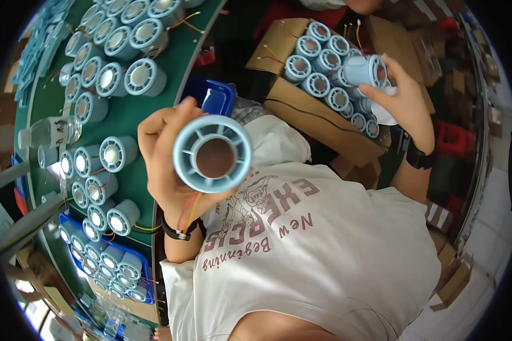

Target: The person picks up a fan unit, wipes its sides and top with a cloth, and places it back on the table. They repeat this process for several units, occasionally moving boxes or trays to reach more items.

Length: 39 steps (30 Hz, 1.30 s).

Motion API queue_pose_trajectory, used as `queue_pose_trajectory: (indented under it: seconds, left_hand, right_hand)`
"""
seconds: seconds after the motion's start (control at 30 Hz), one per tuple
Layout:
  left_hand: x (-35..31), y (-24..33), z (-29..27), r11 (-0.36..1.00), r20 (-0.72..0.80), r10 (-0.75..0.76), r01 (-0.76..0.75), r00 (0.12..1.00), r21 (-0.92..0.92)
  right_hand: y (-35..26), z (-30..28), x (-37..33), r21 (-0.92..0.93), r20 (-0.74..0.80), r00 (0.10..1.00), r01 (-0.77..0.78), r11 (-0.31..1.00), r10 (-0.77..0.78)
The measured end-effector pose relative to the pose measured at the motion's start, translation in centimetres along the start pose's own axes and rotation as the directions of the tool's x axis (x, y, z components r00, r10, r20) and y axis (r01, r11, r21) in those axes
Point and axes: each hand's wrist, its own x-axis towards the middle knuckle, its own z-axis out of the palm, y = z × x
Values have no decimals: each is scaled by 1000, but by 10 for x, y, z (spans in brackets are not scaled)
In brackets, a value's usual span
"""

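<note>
My left hand (162, 150) is closed round a light-blue plastic cylinder (239, 159). Its slotted round end with a brown centre faces up, and red and yellow wires hang down by my wrist. Over an open cardboard box (318, 116) at the right, my right hand (403, 94) grips a similar light-blue cylinder (359, 71), lying on its side. Several more cylinders (316, 84) stand packed upright inside that box, some with thin wires sticking up. Something white and thin (384, 112), like paper or cloth, shows beneath my right hand.
At the left, a green table (170, 62) bears several rows of light-blue cylinders (111, 79). A blue tray (148, 267) of cylinders, a clear plastic bottle (57, 132) and light-blue flat pieces (40, 51) are there too. A dark-blue bin (219, 96) sits by the table's edge.
</note>
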Motion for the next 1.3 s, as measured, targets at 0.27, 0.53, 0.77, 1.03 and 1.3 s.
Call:
queue_pose_trajectory:
  seconds: [0.27,0.53,0.77,1.03,1.3]
  left_hand:
    - [2,-9,21,738,76,-417,387,906,-553]
    - [13,10,27,383,333,-564,597,755,-705]
    - [15,2,27,10,615,-439,688,655,-725]
    - [6,-14,27,-386,866,-198,775,460,-500]
    - [8,-7,39,255,586,-605,829,539,-498]
  right_hand:
    - [135,75,-23,-153,113,962,-231,961,249]
    - [120,81,-28,-232,-59,972,-236,944,228]
    - [-34,49,-36,488,-40,963,253,836,-268]
    - [-67,83,-5,586,41,533,672,452,-845]
    - [-20,38,-41,458,22,861,443,771,-508]
